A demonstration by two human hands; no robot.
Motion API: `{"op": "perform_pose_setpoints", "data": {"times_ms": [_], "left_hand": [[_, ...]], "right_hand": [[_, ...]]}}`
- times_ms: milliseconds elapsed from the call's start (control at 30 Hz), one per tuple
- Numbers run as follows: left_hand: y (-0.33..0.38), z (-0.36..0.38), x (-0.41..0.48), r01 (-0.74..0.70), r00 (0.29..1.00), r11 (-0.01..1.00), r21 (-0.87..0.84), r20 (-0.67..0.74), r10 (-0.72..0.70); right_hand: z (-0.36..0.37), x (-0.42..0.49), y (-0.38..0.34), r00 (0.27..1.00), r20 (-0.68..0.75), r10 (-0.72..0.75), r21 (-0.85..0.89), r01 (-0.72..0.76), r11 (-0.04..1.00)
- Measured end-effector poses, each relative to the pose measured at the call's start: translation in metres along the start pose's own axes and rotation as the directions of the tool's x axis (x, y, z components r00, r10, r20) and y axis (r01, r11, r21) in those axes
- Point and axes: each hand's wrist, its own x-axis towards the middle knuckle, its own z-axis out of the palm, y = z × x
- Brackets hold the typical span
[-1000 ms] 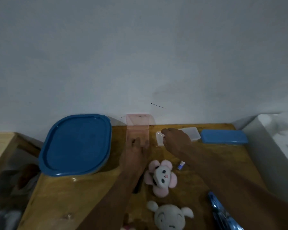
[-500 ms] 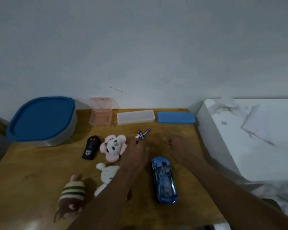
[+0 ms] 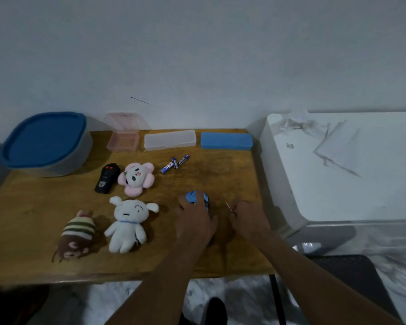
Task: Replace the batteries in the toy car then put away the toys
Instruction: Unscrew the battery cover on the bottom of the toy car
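Under your left hand [image 3: 192,219]: toy car [image 3: 198,198] on table [image 3: 33,231], blue end showing past fingertips. Fingers curl over car body and grip it. Just right of grip, your right hand [image 3: 247,219] pinches thin pin [image 3: 229,207]. Judged handling: car light, shell rigid, glossy and likely slippery, and wheels roll. Hold by flanks, not roof. Beyond grip: batteries [image 3: 175,163], apart from car, small, likely to roll.
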Motion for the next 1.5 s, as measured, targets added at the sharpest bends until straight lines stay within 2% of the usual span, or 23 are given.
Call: {"op": "perform_pose_setpoints", "data": {"times_ms": [133, 400, 567, 667, 767, 833, 900, 1033, 1100, 1200, 1267, 1333, 1500], "left_hand": [[0.006, 0.010, 0.004, 0.106, 0.993, 0.994, -0.007, 0.048, -0.105], [0.017, 0.022, 0.012, 0.224, 0.975, 0.973, -0.049, 0.005, -0.224], [0.016, 0.020, 0.015, 0.223, 0.975, 0.973, -0.062, 0.019, -0.222], [0.007, 0.017, 0.017, 0.201, 0.980, 0.972, -0.124, 0.026, -0.199], [-0.004, 0.008, 0.019, 0.184, 0.982, 0.929, -0.320, 0.032, -0.184], [-0.014, 0.000, 0.016, 0.115, 0.992, 0.843, -0.526, 0.022, -0.122], [-0.026, -0.005, 0.010, 0.042, 0.998, 0.695, -0.718, -0.007, -0.067], [-0.050, -0.016, 0.004, 0.031, 0.999, 0.419, -0.907, 0.016, -0.039], [-0.060, -0.022, 0.002, 0.053, 0.999, 0.247, -0.967, 0.052, -0.010], [-0.073, -0.027, 0.001, 0.126, 0.990, 0.006, -0.992, 0.126, 0.060], [-0.081, -0.032, 0.001, 0.207, 0.968, -0.122, -0.971, 0.185, 0.168], [-0.087, -0.037, 0.001, 0.280, 0.935, -0.201, -0.939, 0.219, 0.278], [-0.097, -0.048, 0.001, 0.316, 0.854, -0.336, -0.887, 0.112, 0.508]], "right_hand": [[0.007, -0.005, 0.010, 1.000, -0.006, -0.007, 0.029, 0.007, 1.000], [0.013, -0.012, 0.024, 0.999, 0.037, 0.020, 0.113, -0.024, 0.993], [0.011, -0.015, 0.031, 0.999, 0.047, 0.025, 0.119, -0.031, 0.992], [0.009, -0.015, 0.032, 0.999, 0.045, 0.030, 0.114, -0.035, 0.993], [0.007, -0.016, 0.030, 0.999, 0.035, 0.021, 0.105, -0.025, 0.994], [0.005, -0.016, 0.026, 1.000, 0.026, 0.012, 0.093, -0.014, 0.996], [0.002, -0.014, 0.021, 1.000, 0.018, -0.003, 0.085, 0.002, 0.996], [-0.006, -0.007, 0.005, 0.999, -0.005, -0.048, 0.085, 0.048, 0.995], [-0.011, -0.005, -0.005, 0.998, -0.025, -0.058, 0.064, 0.060, 0.996], [-0.017, -0.004, -0.017, 0.997, -0.061, -0.056, 0.043, 0.059, 0.997], [-0.018, -0.005, -0.023, 0.995, -0.091, -0.051, 0.034, 0.054, 0.998], [-0.022, -0.007, -0.030, 0.994, -0.106, -0.028, 0.056, 0.034, 0.998], [-0.040, -0.012, -0.056, 0.986, -0.164, 0.001, 0.186, 0.030, 0.982]]}}
